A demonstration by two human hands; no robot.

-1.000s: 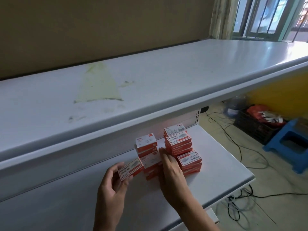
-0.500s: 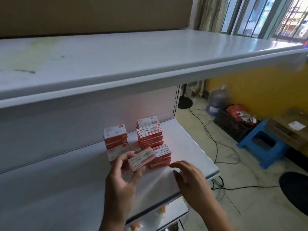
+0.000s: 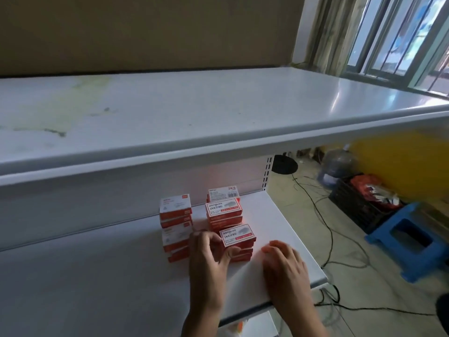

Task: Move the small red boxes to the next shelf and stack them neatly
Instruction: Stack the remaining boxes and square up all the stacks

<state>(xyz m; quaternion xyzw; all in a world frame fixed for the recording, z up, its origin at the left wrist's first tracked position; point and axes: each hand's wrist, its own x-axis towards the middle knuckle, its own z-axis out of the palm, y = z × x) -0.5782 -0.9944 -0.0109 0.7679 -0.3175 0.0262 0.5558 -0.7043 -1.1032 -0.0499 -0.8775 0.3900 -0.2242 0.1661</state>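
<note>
The red boxes [image 3: 209, 222] stand in short stacks on the white shelf [image 3: 279, 229], near its right end and close to the back panel. The front box [image 3: 237, 235] (white label up, printed 24/6) tops the stack nearest the shelf's front edge. The left hand [image 3: 211, 254] grasps this box — thumb against its near edge, fingers curled over its left side. Just left of that hand lie two more stacks, and behind the front box rises a taller one, with another box [image 3: 223, 192] at the very back.

The right hand [image 3: 283, 262] rests flat on the shelf, just right of the front box and apart from it, fingers loose and holding nothing.

Beyond the shelf's right end, on the floor — a blue stool [image 3: 410, 239], a black crate [image 3: 359, 203] and trailing cables [image 3: 325, 224].
</note>
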